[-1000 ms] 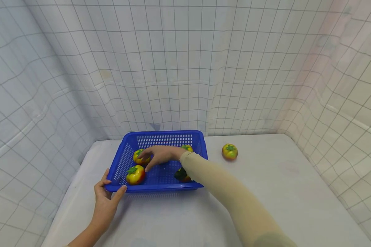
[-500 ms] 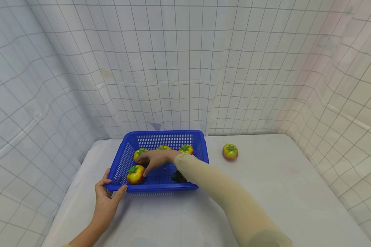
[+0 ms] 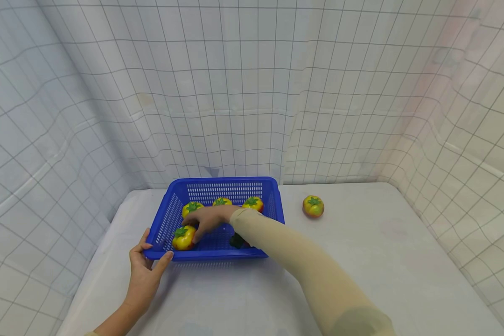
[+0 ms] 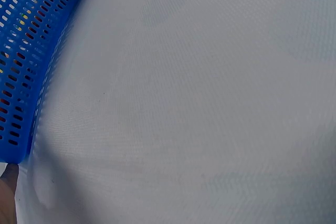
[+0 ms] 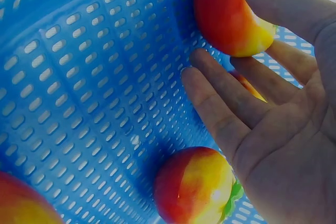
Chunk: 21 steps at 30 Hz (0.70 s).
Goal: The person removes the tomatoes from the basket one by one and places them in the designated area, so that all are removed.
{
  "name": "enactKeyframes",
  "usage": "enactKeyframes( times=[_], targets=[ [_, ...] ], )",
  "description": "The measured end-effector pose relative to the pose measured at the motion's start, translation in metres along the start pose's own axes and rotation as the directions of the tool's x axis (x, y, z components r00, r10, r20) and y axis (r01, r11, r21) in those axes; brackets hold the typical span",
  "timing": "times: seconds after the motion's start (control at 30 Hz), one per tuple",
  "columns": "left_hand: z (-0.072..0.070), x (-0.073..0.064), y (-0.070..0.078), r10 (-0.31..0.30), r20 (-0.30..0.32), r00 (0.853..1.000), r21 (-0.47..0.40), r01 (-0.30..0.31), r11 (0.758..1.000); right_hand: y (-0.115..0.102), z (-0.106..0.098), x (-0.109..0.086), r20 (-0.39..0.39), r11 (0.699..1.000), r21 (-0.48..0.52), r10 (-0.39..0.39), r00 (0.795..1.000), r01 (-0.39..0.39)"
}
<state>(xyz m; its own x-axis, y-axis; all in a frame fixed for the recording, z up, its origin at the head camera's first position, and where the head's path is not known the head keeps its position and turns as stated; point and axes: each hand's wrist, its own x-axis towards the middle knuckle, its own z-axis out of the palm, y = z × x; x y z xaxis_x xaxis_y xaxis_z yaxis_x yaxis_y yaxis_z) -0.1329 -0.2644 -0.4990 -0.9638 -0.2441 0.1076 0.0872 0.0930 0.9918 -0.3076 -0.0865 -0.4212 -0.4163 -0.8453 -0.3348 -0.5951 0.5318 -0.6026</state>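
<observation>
A blue plastic basket with slotted walls holds several yellow-and-red tomato-like fruits with green leafy tops. My left hand grips its front-left corner, thumb on the front rim and fingers at the left side. Inside the basket, my right hand reaches over the front-left fruit. In the right wrist view the thumb lies against this fruit, and the rather straight fingers pass behind and below it. Another fruit sits just behind. A dark green item is partly hidden by the right sleeve.
Two more fruits, one at the back middle and one at the back right, are in the basket. A single fruit stands on the white tablecloth to the right. Gridded white curtains enclose the table.
My right hand has moved left, down and nearer to me, from between the two left fruits onto the front-left one. The left hand and the basket have stayed in place.
</observation>
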Motion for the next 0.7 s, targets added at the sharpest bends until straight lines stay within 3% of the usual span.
enactKeyframes(
  times=[0.4, 0.7],
  targets=[
    [0.0013, -0.001, 0.0016, -0.001, 0.002, 1.0, -0.006, 0.001, 1.0, 0.0004, 0.0025, 0.0033, 0.033, 1.0, 0.001, 0.023, 0.999, -0.023],
    [0.001, -0.0011, 0.0015, 0.0, 0.002, 1.0, -0.015, 0.0, 1.0, -0.0041, 0.0059, 0.0049, 0.014, 0.998, -0.028, 0.062, 0.998, -0.062]
  ],
)
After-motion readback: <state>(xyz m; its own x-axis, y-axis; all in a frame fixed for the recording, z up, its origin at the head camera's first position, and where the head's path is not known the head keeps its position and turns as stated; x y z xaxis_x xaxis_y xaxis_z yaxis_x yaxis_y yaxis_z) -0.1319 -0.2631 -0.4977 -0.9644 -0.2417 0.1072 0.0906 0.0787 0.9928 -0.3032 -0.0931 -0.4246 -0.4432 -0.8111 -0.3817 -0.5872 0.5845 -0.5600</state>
